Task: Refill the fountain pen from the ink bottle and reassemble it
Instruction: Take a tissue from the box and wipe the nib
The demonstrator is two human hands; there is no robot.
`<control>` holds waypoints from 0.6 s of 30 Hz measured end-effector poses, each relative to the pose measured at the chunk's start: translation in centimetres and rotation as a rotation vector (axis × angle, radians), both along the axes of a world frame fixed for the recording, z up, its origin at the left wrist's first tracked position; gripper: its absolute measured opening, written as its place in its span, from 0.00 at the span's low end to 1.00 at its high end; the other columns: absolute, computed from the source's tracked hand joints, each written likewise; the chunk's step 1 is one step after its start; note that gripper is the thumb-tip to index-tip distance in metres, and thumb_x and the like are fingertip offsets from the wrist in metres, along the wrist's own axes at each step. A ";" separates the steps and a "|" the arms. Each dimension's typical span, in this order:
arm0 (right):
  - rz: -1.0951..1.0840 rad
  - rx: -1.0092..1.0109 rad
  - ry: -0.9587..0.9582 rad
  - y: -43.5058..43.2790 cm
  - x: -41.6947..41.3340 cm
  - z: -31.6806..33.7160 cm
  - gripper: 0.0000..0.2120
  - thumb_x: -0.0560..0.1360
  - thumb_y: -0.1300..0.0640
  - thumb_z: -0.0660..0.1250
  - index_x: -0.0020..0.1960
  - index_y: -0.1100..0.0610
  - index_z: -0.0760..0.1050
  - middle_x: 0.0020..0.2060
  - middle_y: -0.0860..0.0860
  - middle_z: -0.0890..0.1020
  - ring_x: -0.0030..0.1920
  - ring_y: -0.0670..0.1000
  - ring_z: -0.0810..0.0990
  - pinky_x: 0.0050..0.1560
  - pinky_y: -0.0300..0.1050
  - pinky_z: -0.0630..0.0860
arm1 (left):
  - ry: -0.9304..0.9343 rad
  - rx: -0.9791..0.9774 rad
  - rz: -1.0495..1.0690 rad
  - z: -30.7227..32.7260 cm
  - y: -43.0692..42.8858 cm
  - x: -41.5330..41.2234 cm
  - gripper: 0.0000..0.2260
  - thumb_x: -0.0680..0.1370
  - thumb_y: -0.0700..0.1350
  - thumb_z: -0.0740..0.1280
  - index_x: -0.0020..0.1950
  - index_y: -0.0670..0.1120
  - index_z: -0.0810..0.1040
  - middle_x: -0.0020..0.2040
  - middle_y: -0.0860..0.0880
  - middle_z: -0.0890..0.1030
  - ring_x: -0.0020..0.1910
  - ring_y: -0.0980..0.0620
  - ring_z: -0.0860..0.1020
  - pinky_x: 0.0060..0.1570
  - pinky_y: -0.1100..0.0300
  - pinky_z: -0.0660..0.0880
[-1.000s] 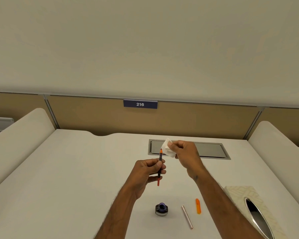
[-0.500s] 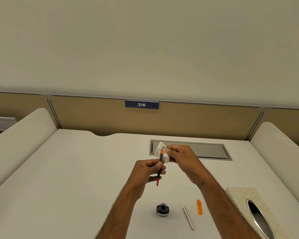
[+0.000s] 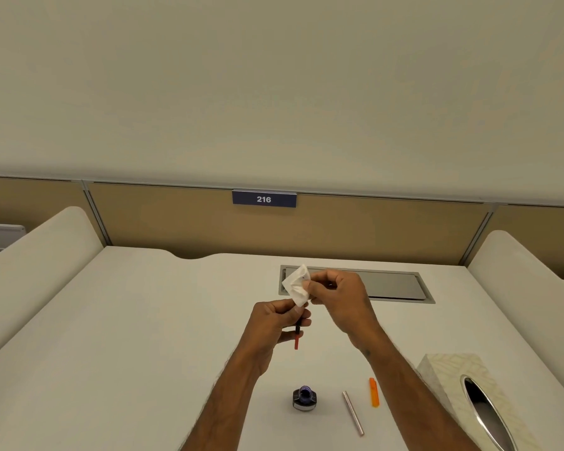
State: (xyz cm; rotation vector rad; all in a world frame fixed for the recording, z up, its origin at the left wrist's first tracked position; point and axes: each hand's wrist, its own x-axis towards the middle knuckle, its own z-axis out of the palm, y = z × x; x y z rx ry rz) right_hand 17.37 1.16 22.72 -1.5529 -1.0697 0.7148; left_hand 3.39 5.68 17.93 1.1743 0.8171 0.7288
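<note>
The white bench [image 3: 144,320] fills most of the view, with a grey metal hatch [image 3: 394,286] let into it near the far edge and a numbered blue plate [image 3: 263,199] on the partition behind. A patterned tissue box [image 3: 443,372] sits at the near right corner.

Both hands are raised over the middle of the bench. The right hand [image 3: 339,297] pinches a folded white tissue [image 3: 297,284] around the upper end of the pen, which the tissue hides. The left hand [image 3: 274,320] is closed on the pen's inner section [image 3: 296,336], held roughly upright, its red lower end poking out below the fingers.

On the bench near the person stand the uncapped ink bottle [image 3: 304,398], then a slim silver tube [image 3: 353,413], probably the barrel, and an orange cap [image 3: 374,392], each lying apart from the others.

The pen section looks light, thin and stiff, and likely slick where ink is wet; the hidden tip is the delicate part, so it is best gripped mid-body, as it is here. The glass bottle is open and could tip easily. The tissue is soft and will tear if dragged hard.
</note>
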 end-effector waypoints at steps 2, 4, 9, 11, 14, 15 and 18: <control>-0.095 0.006 -0.094 0.1 0.3 -0.2 0.03 0.73 0.57 0.72 0.47 0.53 0.84 0.39 0.48 0.86 0.40 0.50 0.84 0.45 0.44 0.83 | 0.005 -0.006 0.003 -0.1 -0.1 0.0 0.07 0.78 0.42 0.67 0.52 0.42 0.84 0.44 0.44 0.86 0.45 0.49 0.85 0.44 0.56 0.80; -0.179 0.003 -0.147 0.3 0.9 -0.4 0.07 0.74 0.56 0.72 0.51 0.56 0.83 0.42 0.48 0.85 0.42 0.48 0.84 0.46 0.44 0.83 | -0.001 -0.022 0.004 -0.3 0.0 -0.2 0.08 0.79 0.42 0.67 0.53 0.41 0.84 0.44 0.45 0.86 0.45 0.49 0.85 0.45 0.56 0.80; -0.217 -0.003 0.023 0.2 2.2 -1.1 0.06 0.75 0.60 0.70 0.52 0.55 0.80 0.48 0.51 0.84 0.44 0.50 0.84 0.41 0.40 0.82 | -0.055 -0.062 0.001 -0.4 0.1 -0.5 0.08 0.79 0.42 0.66 0.54 0.42 0.83 0.45 0.45 0.85 0.45 0.49 0.84 0.49 0.53 0.80; -0.165 0.001 0.186 -0.1 2.1 -1.2 0.07 0.76 0.62 0.69 0.52 0.54 0.80 0.48 0.52 0.85 0.45 0.49 0.84 0.43 0.40 0.82 | -0.086 -0.081 -0.014 -0.3 0.1 -0.4 0.08 0.79 0.41 0.66 0.54 0.42 0.83 0.46 0.46 0.86 0.47 0.49 0.84 0.52 0.51 0.80; -0.046 -0.029 0.436 -0.6 1.8 -1.5 0.07 0.77 0.64 0.66 0.50 0.57 0.82 0.46 0.55 0.87 0.46 0.51 0.85 0.48 0.42 0.81 | -0.148 -0.095 -0.027 -0.2 0.1 -0.2 0.11 0.77 0.42 0.67 0.57 0.41 0.83 0.55 0.48 0.85 0.55 0.51 0.83 0.51 0.51 0.80; -0.012 -0.040 0.500 -0.7 1.8 -1.7 0.08 0.77 0.65 0.65 0.50 0.58 0.82 0.46 0.56 0.87 0.47 0.52 0.85 0.49 0.42 0.81 | -0.171 -0.101 -0.028 -0.2 0.1 -0.2 0.13 0.76 0.43 0.68 0.58 0.42 0.82 0.57 0.49 0.84 0.57 0.51 0.82 0.49 0.52 0.80; 0.062 -0.040 0.642 -0.9 1.9 -2.2 0.12 0.76 0.70 0.62 0.52 0.63 0.82 0.49 0.58 0.86 0.50 0.53 0.84 0.51 0.42 0.81 | -0.211 -0.103 -0.024 -0.2 0.2 -0.4 0.14 0.71 0.46 0.70 0.56 0.46 0.84 0.59 0.51 0.84 0.62 0.51 0.79 0.48 0.52 0.80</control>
